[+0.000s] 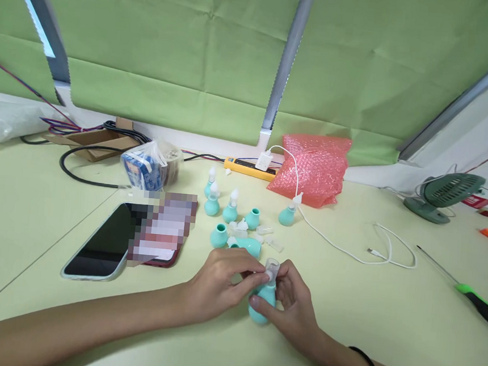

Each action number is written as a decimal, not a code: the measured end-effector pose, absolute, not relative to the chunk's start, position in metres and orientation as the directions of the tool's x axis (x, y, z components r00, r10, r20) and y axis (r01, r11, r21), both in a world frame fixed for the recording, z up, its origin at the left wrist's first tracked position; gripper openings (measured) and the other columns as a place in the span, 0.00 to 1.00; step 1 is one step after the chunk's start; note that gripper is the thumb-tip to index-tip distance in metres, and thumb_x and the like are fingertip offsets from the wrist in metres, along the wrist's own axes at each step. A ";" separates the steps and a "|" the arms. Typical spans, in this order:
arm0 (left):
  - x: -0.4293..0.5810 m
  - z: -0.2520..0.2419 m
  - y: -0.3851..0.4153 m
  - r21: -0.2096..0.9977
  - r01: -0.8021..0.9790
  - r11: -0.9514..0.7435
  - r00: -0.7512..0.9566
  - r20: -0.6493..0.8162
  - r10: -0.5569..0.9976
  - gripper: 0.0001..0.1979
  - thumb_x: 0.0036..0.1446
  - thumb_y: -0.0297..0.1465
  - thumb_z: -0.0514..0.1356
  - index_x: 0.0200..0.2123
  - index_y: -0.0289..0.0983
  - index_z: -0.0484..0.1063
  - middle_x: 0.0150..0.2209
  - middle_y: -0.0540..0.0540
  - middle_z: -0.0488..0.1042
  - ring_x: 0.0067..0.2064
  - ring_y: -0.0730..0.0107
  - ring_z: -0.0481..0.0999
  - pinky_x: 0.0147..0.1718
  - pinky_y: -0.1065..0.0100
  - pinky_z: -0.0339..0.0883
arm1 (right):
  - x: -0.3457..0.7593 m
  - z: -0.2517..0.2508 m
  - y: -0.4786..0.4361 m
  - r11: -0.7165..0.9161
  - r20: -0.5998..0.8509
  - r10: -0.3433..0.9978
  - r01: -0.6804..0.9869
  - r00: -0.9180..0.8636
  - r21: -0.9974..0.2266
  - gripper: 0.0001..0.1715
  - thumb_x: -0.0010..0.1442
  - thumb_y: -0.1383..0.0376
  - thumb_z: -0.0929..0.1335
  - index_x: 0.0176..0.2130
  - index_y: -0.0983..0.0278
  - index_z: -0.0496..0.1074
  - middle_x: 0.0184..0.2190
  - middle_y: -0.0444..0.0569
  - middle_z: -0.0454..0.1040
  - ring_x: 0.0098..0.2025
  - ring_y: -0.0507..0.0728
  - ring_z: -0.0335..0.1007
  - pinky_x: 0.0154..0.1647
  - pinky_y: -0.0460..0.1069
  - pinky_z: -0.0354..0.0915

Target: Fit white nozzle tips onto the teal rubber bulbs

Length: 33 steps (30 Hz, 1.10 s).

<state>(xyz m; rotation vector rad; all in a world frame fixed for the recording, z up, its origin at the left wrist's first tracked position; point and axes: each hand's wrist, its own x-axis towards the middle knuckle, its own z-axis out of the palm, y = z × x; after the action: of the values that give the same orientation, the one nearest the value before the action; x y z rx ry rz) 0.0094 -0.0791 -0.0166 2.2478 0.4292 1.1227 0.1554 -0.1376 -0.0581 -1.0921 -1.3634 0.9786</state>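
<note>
Both hands meet low in the middle of the pale yellow-green table (385, 332) around one teal rubber bulb (264, 303), which stands nearly upright just off the tabletop. The right hand (295, 307) is clamped on the bulb from the right, its thumb pressed on the bulb's lower side and its fingers wrapped behind, a black band on that wrist. The left hand (218, 286) is pinched shut with thumb and forefinger on the clear plastic nozzle (271, 267) that sits at the bulb's neck. Just beyond the hands lies a loose group of like parts: teal bulbs with clear tips fitted (212, 202), bulbs with open necks (219, 235), and small clear tips lying loose (273, 243) between them. As for containers, a knotted clear plastic bag (153, 166) behind the group holds a blue and white carton; its print is too small to read, and what else is in the bag cannot be told. A shallow cardboard tray (91, 141) at the back left has black cables running over it. A pink bubble-wrap bag (313, 169) lies against the green blinds, its contents hidden. A dark-screened phone (101, 247) lies to the left beside a blurred red item. A white charger is plugged into a yellow power strip (249, 169), its cable looping to the right. A green desk fan (445, 195) and a green-handled screwdriver (473, 300) lie at the right.
</note>
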 end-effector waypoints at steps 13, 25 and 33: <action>0.010 -0.015 -0.081 0.698 -0.067 -0.713 0.577 0.610 0.543 0.03 0.47 0.24 0.60 0.26 0.28 0.73 0.24 0.43 0.73 0.27 0.71 0.70 0.26 0.72 0.65 | 0.149 -0.059 -0.140 0.387 0.451 0.888 0.383 0.092 -0.839 0.18 0.45 0.70 0.68 0.28 0.60 0.52 0.22 0.38 0.60 0.22 0.48 0.60 0.18 0.40 0.59; 0.011 -0.009 -0.080 0.845 -0.043 -0.533 0.667 0.422 0.615 0.05 0.49 0.25 0.58 0.28 0.30 0.74 0.26 0.42 0.73 0.28 0.71 0.70 0.28 0.72 0.65 | 0.149 -0.060 -0.139 0.474 0.581 0.809 0.490 0.084 -0.731 0.16 0.45 0.70 0.67 0.29 0.61 0.54 0.22 0.39 0.62 0.21 0.48 0.61 0.18 0.42 0.62; 0.015 -0.021 -0.088 0.645 -0.084 -0.760 0.504 0.685 0.526 0.06 0.50 0.23 0.54 0.30 0.31 0.72 0.25 0.43 0.73 0.27 0.71 0.70 0.26 0.71 0.66 | 0.147 -0.060 -0.137 0.499 0.616 0.785 0.515 0.073 -0.697 0.16 0.46 0.72 0.66 0.29 0.60 0.53 0.21 0.40 0.60 0.21 0.48 0.58 0.17 0.42 0.62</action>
<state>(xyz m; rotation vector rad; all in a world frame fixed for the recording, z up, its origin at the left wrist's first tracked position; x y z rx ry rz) 0.0153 -0.0882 -0.0215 2.1222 0.3605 1.2590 0.1468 -0.1370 -0.0601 -1.1494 -1.5865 0.2909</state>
